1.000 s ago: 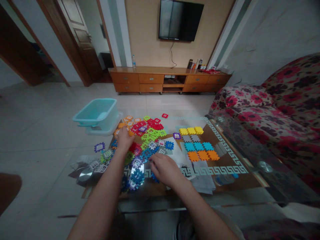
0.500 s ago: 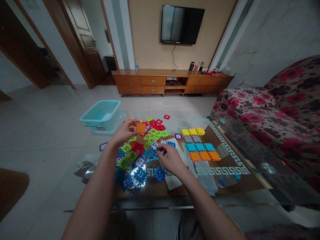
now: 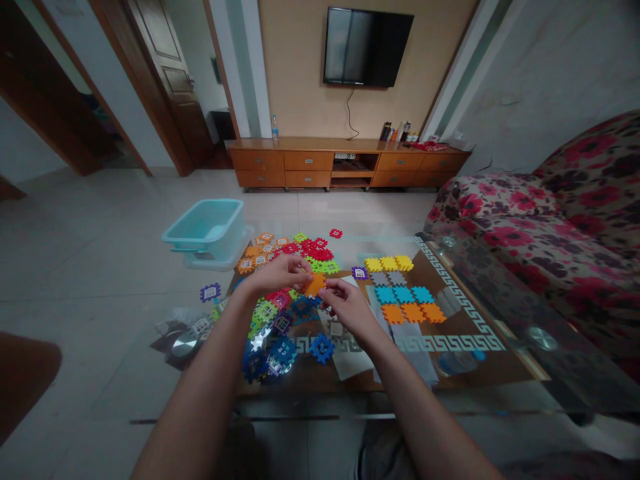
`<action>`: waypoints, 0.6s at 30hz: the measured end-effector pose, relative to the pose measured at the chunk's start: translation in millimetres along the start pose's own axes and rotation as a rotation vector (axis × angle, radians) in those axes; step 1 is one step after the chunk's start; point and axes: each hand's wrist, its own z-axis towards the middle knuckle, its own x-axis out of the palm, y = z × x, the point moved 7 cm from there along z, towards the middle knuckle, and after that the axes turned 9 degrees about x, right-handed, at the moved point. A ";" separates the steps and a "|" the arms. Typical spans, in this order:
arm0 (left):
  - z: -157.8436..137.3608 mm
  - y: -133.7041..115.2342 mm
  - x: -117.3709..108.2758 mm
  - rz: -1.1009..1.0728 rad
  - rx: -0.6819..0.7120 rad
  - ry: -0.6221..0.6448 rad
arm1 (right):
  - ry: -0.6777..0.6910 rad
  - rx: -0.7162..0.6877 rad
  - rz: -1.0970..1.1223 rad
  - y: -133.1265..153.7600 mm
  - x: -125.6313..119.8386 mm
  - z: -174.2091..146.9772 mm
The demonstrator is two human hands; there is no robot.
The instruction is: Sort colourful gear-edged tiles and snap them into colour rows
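Note:
An orange interlocking plastic tile (image 3: 315, 285) with toothed edges is held up over the table between my two hands. My left hand (image 3: 281, 274) pinches it from the left. My right hand (image 3: 347, 304) has thumb and fingers closed at its right edge. Beneath and left of them spreads a loose pile of toothed tiles: red tiles (image 3: 317, 251), lime green tiles (image 3: 263, 311), blue tiles (image 3: 283, 352) and orange tiles (image 3: 246, 266). My left forearm hides part of the pile. To the right lie neat rows of yellow tiles (image 3: 389, 264), grey tiles (image 3: 388, 279), teal tiles (image 3: 403, 295) and orange tiles (image 3: 413, 313).
The glass table (image 3: 480, 393) has a lower shelf showing papers (image 3: 413, 353) and a plastic bottle (image 3: 457, 362). A light blue bin (image 3: 205, 230) stands beyond the table's left side. At right is a flowered sofa (image 3: 520, 220). A purple tile (image 3: 359, 273) lies near the rows.
My left hand has brought the orange tile right and toward me from the pile's far side. My right hand has shifted slightly and closed at the tile's edge.

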 end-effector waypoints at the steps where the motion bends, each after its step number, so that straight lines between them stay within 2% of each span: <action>1: 2.1 1.3 4.5 0.004 0.004 0.018 | -0.021 -0.022 -0.006 -0.8 -1.8 1.6; 3: 6.5 8.0 11.1 0.025 0.003 0.045 | -0.079 -0.070 -0.040 -2.3 -6.8 4.2; 5: 10.5 20.5 8.8 0.100 0.001 0.018 | -0.140 -0.093 -0.095 -4.6 -12.1 5.4; 7: 11.9 35.3 -8.1 0.257 0.022 -0.119 | -0.184 -0.083 -0.147 -6.8 -17.0 5.3; 11: -4.6 60.9 -64.2 0.826 -0.012 -0.527 | -0.216 -0.062 -0.177 -5.7 -25.4 1.9; 12: -10.1 67.7 -75.5 0.869 -0.027 -0.589 | -0.216 -0.059 -0.177 -4.9 -27.0 0.9; 14: -18.9 80.5 -93.2 0.913 -0.059 -0.661 | -0.210 -0.054 -0.174 -3.4 -29.2 -0.5; 16: -27.3 88.9 -107.3 1.054 -0.149 -0.745 | -0.202 -0.054 -0.164 -2.2 -30.1 -1.4; 18: -30.2 96.4 -114.1 1.146 -0.240 -0.762 | -0.197 -0.055 -0.149 -1.2 -29.9 -2.0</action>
